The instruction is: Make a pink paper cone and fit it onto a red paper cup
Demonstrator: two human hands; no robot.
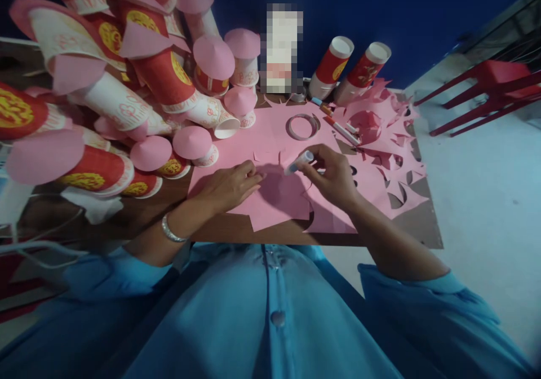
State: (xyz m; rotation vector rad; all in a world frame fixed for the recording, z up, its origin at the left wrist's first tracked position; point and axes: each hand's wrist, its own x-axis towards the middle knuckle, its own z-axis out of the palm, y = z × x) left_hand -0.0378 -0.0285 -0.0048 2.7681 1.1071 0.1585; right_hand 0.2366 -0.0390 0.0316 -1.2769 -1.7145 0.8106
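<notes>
Two bare hands work over the tabletop [220,232], close to the middle of its near edge. The right hand [336,176] has its thumb and fingers clamped on a white tube [305,158], which it holds tilted just above a pink sheet [279,195]. The left hand [230,186] rests on that sheet, its fingers bunched close together; whether they pinch the paper, I cannot tell. A silvery bracelet [171,230] rings the left wrist. Beyond the right hand, toward the far edge, a roll of tape [289,128] lies flat on pink paper, with an orange-and-white marker [341,129] just beside it. Jagged pink offcuts [403,195] spread along the right edge. Near the far right corner, two stacks of red and white cups [332,66] stand side by side. Toward the left edge, many paper cups [167,83] are heaped, a lot of them capped with pink cones [213,57], some upright, some on their sides. A red stool [502,80] stands apart, past the right edge.
</notes>
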